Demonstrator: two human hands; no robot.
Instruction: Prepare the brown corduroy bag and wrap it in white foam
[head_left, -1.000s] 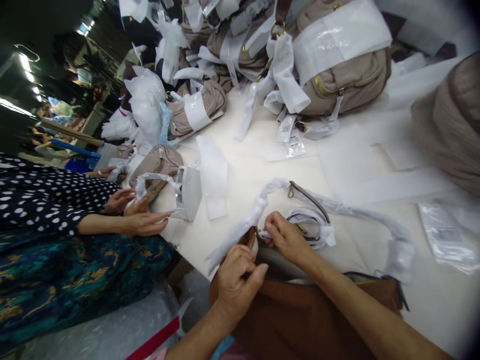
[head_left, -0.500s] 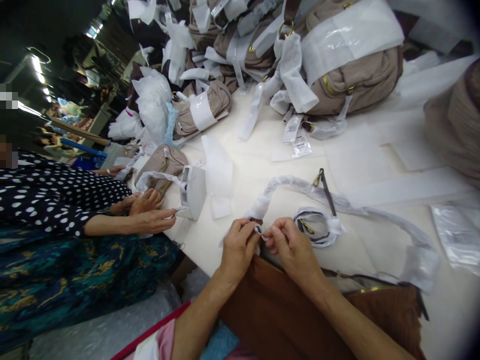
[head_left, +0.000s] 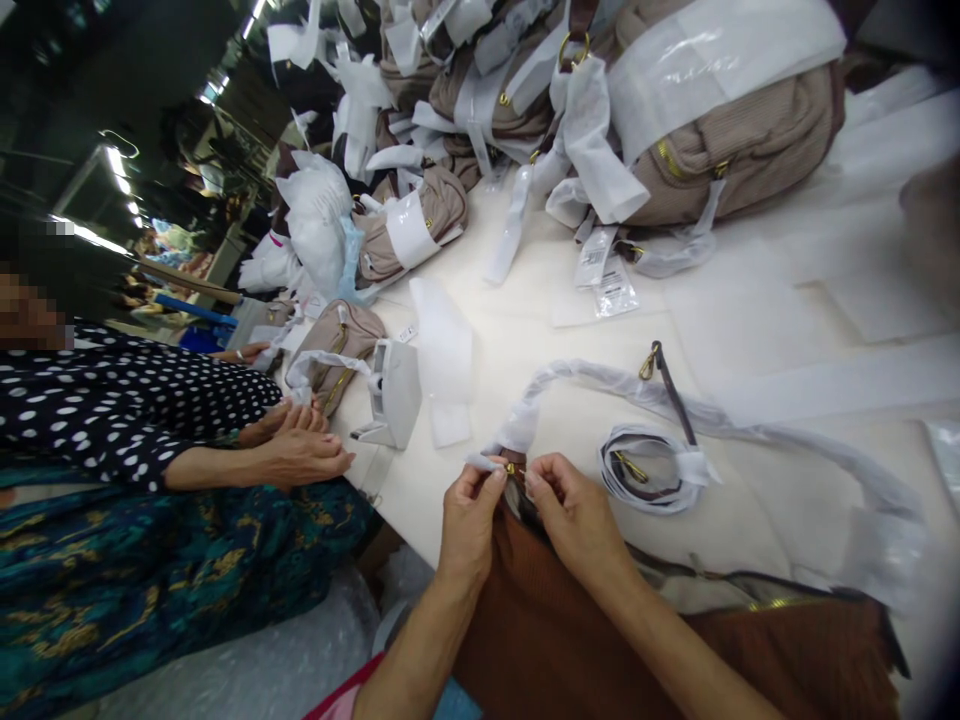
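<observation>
My left hand pinches a small strip of white wrapping between thumb and fingers. Close beside it, my right hand is closed at the fingertips near a gold metal fitting; what it pinches is too small to make out. Both hands are over the top end of a brown corduroy bag, whose long zipper lies open toward the right. From that end a strap wrapped in white curves away over the table. A coiled strap in white wrapping, with gold clasps, lies right of my right hand.
Wrapped beige bags are heaped at the back. On the left a co-worker's hands are by another beige bag and a white tape dispenser. White sheets lie on the pale table.
My fingers have shifted apart slightly, and the gold fitting now shows between them. The white strip points left from my left hand. The co-worker's near hand has drawn back from the dispenser.
</observation>
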